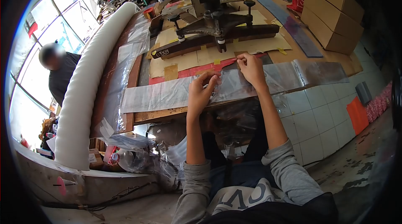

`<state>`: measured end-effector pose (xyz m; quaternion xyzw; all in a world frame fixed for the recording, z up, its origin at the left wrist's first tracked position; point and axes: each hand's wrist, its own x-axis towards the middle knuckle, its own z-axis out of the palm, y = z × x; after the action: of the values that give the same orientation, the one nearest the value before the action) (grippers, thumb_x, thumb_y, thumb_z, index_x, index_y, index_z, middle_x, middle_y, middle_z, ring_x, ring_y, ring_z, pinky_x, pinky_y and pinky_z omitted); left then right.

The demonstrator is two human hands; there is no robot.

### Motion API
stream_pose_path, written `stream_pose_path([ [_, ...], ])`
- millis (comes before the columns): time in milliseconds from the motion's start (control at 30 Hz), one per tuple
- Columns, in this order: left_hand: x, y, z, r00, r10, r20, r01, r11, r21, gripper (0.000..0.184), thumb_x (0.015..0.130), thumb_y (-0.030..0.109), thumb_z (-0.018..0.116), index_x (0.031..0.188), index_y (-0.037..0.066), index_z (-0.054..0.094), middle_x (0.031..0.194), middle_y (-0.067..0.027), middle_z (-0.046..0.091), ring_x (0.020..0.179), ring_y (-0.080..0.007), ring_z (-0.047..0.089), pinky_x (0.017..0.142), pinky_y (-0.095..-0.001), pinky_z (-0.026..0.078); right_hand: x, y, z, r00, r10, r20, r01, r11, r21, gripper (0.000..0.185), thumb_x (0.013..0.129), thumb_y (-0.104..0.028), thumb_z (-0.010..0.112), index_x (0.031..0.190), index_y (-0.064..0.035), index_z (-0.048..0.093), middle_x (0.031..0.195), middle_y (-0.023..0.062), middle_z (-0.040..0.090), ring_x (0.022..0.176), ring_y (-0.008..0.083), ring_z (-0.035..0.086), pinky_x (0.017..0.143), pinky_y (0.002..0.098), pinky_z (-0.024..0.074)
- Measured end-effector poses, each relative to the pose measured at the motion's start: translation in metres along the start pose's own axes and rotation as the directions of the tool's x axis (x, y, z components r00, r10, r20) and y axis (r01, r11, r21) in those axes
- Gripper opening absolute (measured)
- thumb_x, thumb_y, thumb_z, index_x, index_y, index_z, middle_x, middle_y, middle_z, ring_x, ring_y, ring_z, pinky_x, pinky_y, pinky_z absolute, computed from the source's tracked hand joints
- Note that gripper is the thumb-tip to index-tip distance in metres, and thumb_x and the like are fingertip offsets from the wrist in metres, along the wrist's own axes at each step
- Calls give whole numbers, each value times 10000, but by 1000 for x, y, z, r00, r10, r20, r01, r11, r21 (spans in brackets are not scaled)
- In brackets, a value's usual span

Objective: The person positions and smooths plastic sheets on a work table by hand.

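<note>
My left hand [202,91] is closed, thumb and fingertips pinched at the edge of a clear plastic film [234,85]. Farther right and a little higher, my right hand [251,69] pinches the film's far edge. Between the hands the film looks creased and shiny. To the left, a whitish translucent plastic strip [161,94] lies flat along the table's front edge. Right of my hands, a stack of clear plastic sheets [320,72] lies at the table's edge. Exactly where the film ends under my fingers is hard to make out.
Ahead stands a press with a dark metal bar [217,43] above a cardboard-covered table. A long white foam roll [90,81] runs along the left, with a person [63,73] beyond it. Cardboard boxes [333,15] are stacked at back right, near a bluish plastic strip [293,27].
</note>
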<state>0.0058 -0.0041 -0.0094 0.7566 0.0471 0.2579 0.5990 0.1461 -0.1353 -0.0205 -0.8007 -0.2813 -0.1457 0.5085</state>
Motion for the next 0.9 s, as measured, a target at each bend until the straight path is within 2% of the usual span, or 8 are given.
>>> stream_pose_path([
  [167,0,-1,-1,1000,20,16,-20,1000,6,174,893,123,556,960,-15,638,791,-48,651,738,-80,605,624,-226,490,-1,1,1,1000,-1,-5,1,1000,26,134,788,-70,632,861,42,638,702,166,644,664,283,644,617,338,486],
  [267,-1,2,-4,998,-11,65,8,999,45,207,909,139,532,1014,-16,621,907,-53,646,825,-104,611,652,-221,466,0,1,0,1000,-7,-3,7,1000,14,133,785,-67,635,860,42,639,704,166,645,664,279,646,612,337,486],
  [367,-2,2,-3,998,-20,56,18,999,33,206,907,140,534,1007,-16,623,909,-54,646,827,-105,612,650,-221,468,-1,-6,-4,996,71,45,-72,997,26,135,785,-71,638,861,40,641,713,168,648,668,278,647,616,340,489],
  [467,-2,0,-1,999,41,13,-42,998,47,165,888,110,561,958,-19,637,807,-58,657,746,-92,629,614,-226,494,0,1,0,998,58,34,-59,998,37,138,785,-75,640,865,37,644,721,168,651,676,275,650,624,339,494],
  [667,-2,1,-1,999,45,20,-45,999,30,156,876,97,574,961,-17,638,819,-64,664,770,-103,643,625,-229,505,0,0,0,993,107,48,-110,992,68,140,784,-73,637,876,32,649,739,169,656,698,273,656,640,332,497],
  [767,-2,1,-2,998,48,32,-50,995,87,154,870,91,580,963,-15,640,828,-65,669,769,-101,642,626,-232,505,0,3,1,997,71,36,-73,995,70,141,784,-74,637,878,30,650,743,170,657,703,273,656,643,333,497],
  [900,-3,-1,-2,998,50,23,-51,996,75,158,862,83,586,971,-16,641,825,-63,672,757,-97,639,625,-229,499,0,4,1,995,89,52,-93,993,78,144,783,-75,637,878,31,649,746,169,658,705,271,657,645,331,498],
])
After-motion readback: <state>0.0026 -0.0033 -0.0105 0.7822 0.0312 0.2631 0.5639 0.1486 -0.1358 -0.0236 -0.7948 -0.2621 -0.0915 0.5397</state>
